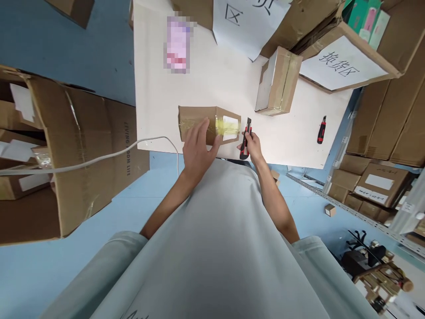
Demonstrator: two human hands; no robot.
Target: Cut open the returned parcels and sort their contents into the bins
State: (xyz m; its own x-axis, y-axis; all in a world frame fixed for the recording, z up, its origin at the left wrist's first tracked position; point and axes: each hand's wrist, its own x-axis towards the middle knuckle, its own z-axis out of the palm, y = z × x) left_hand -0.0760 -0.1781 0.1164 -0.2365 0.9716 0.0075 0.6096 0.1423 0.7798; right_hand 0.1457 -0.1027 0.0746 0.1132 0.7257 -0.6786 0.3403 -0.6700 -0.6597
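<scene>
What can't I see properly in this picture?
All in the head view:
Inside the taped cardboard box: hidden by its cardboard.
Part of that box's side: behind the left hand.
Part of the utility knife: behind the right hand.
Anything written on the white label: too small.
Pinkish item: blurred by blocky squares.
Upper paper sign: cut off by top edge.

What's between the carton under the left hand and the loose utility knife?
The right hand, gripping another utility knife, shows between them in the head view.
</scene>
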